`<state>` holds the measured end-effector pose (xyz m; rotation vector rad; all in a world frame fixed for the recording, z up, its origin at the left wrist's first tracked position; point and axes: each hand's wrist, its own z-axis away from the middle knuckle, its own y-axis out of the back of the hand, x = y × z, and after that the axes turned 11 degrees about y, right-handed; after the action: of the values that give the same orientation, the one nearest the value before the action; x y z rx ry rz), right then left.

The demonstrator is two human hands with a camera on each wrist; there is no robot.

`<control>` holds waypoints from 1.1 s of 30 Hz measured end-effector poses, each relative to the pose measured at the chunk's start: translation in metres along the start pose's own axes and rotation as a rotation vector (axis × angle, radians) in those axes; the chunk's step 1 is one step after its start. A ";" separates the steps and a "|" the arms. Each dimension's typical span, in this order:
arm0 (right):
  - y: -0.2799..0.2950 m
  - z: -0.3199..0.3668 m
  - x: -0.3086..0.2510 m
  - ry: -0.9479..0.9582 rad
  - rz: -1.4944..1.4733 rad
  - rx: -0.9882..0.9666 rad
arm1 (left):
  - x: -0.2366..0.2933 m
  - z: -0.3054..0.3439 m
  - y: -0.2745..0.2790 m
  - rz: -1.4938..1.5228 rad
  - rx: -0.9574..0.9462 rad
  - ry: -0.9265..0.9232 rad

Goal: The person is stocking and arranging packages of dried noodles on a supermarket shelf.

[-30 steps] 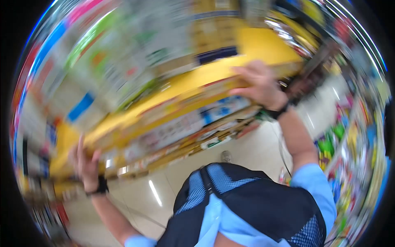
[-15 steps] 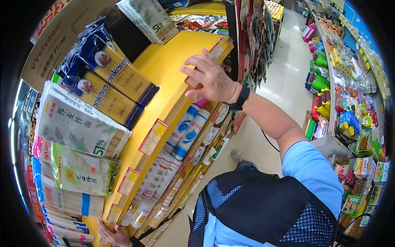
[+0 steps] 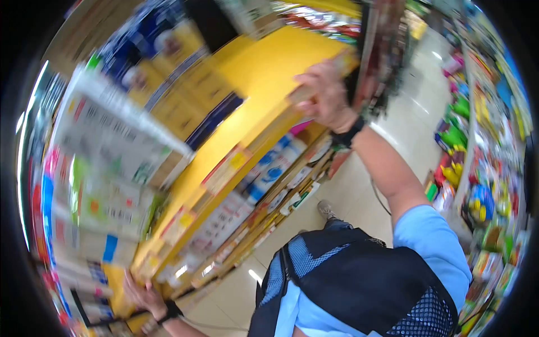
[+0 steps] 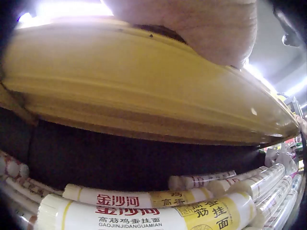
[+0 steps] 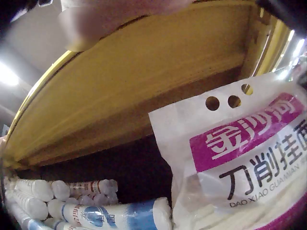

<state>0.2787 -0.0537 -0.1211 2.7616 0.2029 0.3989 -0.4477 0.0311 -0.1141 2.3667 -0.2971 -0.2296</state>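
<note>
In the head view the right hand (image 3: 327, 95) rests on the front edge of a yellow shelf (image 3: 269, 73), near its far end. The left hand (image 3: 145, 293) touches the same edge at the lower left. Neither hand holds a package. White noodle packs (image 3: 115, 135) and blue-and-yellow pasta packs (image 3: 188, 101) stand on the shelf. Below it, the left wrist view shows white-and-yellow noodle rolls (image 4: 144, 215). A white bag with a purple label (image 5: 240, 158) and blue-and-white rolls (image 5: 115, 216) appear in the right wrist view.
Price tags (image 3: 226, 168) line the shelf's edge. A cardboard box (image 3: 84, 33) is at the upper left. Across the tiled aisle floor (image 3: 404, 135), another shelf of colourful goods (image 3: 483, 151) runs along the right. A shoe (image 3: 327, 209) shows beneath the shelf edge.
Since half a second ago the head view has shifted, putting the shelf and right hand farther right and the left hand higher. Both hands stay at the shelf's edge.
</note>
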 end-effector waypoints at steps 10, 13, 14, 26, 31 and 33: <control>0.000 0.003 0.000 0.022 -0.009 -0.006 | 0.029 0.011 0.008 -0.043 0.204 0.122; 0.003 -0.001 0.001 0.005 -0.021 0.010 | 0.024 0.023 0.002 -0.050 0.228 0.196; 0.005 -0.001 0.005 -0.021 -0.046 0.007 | 0.022 0.025 0.000 -0.043 0.228 0.196; 0.015 0.001 0.012 -0.032 -0.113 -0.169 | 0.011 0.021 0.018 0.010 0.104 0.171; 0.018 -0.002 0.012 -0.024 -0.136 -0.150 | 0.004 0.015 0.026 0.080 0.083 0.177; 0.019 -0.002 0.011 -0.030 -0.147 -0.155 | 0.002 0.015 0.027 0.114 0.070 0.188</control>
<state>0.2903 -0.0690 -0.1096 2.5789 0.3506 0.3205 -0.4536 0.0016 -0.1064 2.4098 -0.3530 0.0586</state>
